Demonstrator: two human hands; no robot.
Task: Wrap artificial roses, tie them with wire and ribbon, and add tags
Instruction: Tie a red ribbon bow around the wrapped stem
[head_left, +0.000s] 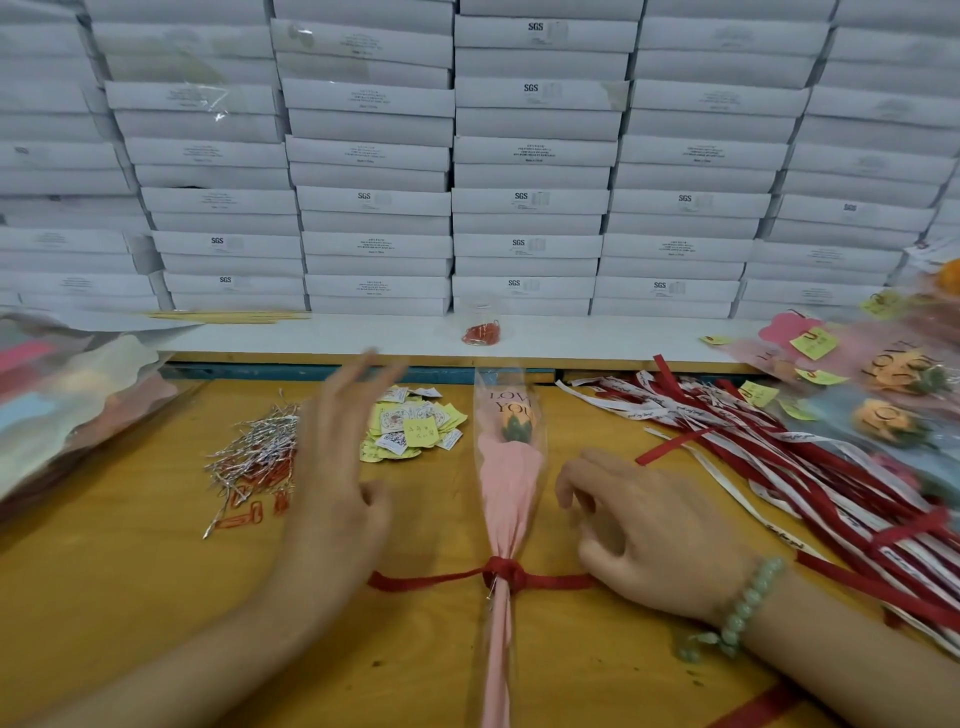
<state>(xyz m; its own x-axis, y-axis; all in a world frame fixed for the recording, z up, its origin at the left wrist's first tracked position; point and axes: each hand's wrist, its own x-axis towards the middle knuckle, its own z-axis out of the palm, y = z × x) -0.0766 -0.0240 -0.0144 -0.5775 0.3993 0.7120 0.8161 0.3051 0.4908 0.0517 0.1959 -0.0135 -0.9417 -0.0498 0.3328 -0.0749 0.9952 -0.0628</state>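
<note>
Left grip (337, 467) hangs spread and blurred, holding nothing, above the desk (130, 597) near the tags (410, 423); right grip (649, 530) rests loosely curled on a tail of the red ribbon (501, 571) knotted round the wrapped rose (511, 467), which lies mid-desk, bloom far. Unheld, the knot may slacken, and a hasty reach could scatter tags
</note>
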